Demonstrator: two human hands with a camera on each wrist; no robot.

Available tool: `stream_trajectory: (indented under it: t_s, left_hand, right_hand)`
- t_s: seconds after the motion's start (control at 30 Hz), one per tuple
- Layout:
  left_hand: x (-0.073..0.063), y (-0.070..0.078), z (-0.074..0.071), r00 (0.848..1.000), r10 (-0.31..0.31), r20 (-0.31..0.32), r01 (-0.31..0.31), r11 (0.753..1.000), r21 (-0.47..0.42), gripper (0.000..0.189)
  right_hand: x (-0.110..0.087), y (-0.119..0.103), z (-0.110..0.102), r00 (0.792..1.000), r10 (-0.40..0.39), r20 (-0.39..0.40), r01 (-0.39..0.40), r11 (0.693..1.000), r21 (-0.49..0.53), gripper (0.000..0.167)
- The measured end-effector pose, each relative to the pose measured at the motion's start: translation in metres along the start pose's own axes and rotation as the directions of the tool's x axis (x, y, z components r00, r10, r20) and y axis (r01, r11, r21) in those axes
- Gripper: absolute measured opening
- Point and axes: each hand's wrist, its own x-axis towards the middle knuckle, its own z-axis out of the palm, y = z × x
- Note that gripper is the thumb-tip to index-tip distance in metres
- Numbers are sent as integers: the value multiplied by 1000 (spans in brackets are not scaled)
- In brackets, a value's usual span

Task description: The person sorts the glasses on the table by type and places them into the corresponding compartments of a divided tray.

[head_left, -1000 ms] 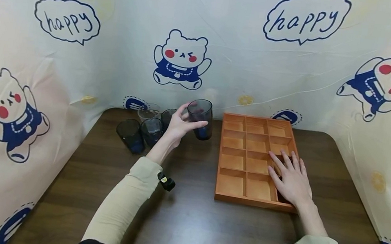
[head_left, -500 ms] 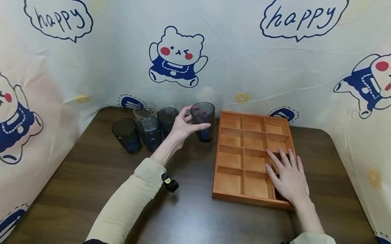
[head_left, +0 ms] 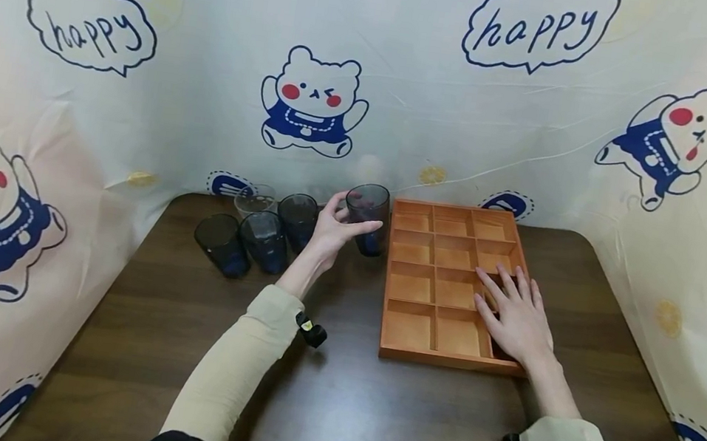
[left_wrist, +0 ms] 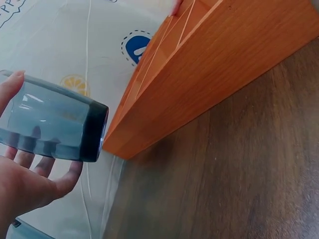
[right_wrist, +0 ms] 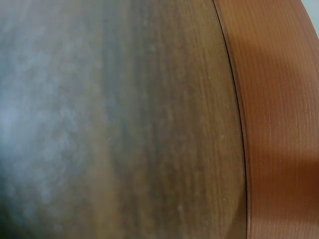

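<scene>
My left hand [head_left: 333,236] grips a dark tinted drinking glass [head_left: 376,212], thumb on the near side and fingers behind it. In the left wrist view the glass [left_wrist: 55,117] has its thick dark base close to the corner of an orange-brown wooden compartment tray [left_wrist: 199,74]. Whether that base touches the table I cannot tell. My right hand [head_left: 518,317] rests with spread fingers on the right side of the tray [head_left: 403,354], covering some of its compartments. Only the tray's side wall [right_wrist: 279,124] and the tabletop show in the right wrist view.
Left of my left hand several glasses stand close together: a dark one [head_left: 223,244], another [head_left: 265,241], one behind [head_left: 297,219] and a clearer one [head_left: 256,197]. A printed cloth [head_left: 410,94] hangs along the table's back and sides. The brown tabletop [head_left: 328,411] extends toward me.
My left hand has carried the glass a little to the right, nearer the tray's left side. My right hand stays on the tray. The head view has turned slightly right.
</scene>
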Motion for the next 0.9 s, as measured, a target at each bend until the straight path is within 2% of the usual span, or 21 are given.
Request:
stream_trajectory:
  t_s: [0.37, 0.67, 0.9]
  left_hand:
    - [13, -5, 14, 1000, 3, -22, -3, 1000, -26, 75]
    - [27, -8, 33, 998, 11, -58, -18, 993, -117, 87]
    - [33, -12, 45, 997, 22, -70, -30, 994, -109, 92]
  right_hand:
    - [1, 0, 0, 1000, 3, -3, -3, 1000, -12, 63]
    - [1, 4, -1, 1000, 6, -5, -6, 1000, -13, 63]
    - [3, 3, 2, 1000, 6, 6, -6, 1000, -10, 64]
